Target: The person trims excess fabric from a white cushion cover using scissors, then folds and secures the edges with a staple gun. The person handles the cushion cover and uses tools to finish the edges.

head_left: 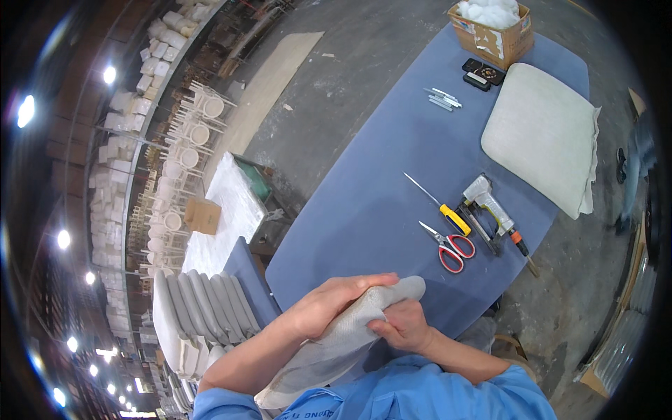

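Against my body I hold a light grey fabric-covered seat cushion point(350, 329), tilted up on edge. My left hand point(336, 297) lies over its upper left side, fingers stretched along the fabric toward the far end. With its fingers curled and its thumb pressed in, my right hand point(406, 324) grips the near right side. Just beyond the hands, red-handled scissors point(449, 252) rest partly open on the blue table point(350, 238). Beside them are a screwdriver point(453, 218) with a yellow handle and a silver staple gun point(490, 204) with a hose fitting.
Farther along the table lie a pale cushion or cover stack point(539, 133), staple strips point(443, 99), dark small devices point(483, 72) and a carton point(497, 38) of white stuffing. At left, several grey cushions point(210, 304) stand in a row. A person point(635, 171) is at far right.
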